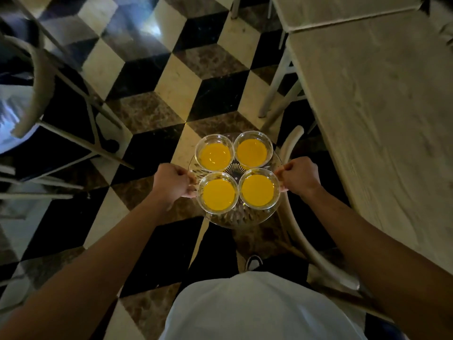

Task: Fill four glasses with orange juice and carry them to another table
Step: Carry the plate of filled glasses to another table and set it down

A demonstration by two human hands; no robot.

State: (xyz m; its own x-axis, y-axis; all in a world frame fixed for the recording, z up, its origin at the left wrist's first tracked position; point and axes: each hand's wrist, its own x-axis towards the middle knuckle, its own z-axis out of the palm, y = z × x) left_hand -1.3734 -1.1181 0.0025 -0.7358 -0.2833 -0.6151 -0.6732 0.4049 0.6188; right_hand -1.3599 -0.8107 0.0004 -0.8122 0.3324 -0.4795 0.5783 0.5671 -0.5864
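2 chairs (46,99) are seen at the left over a checkered floor (152,77). A round glass tray (235,220) is held above that floor, its left rim gripped by the curled fingers of the left hand (171,184) and its right rim by those of the right hand (300,176). 4 glasses (217,153) of orange juice are carried on it, packed together, and a pale table (382,114) is seen at the right.
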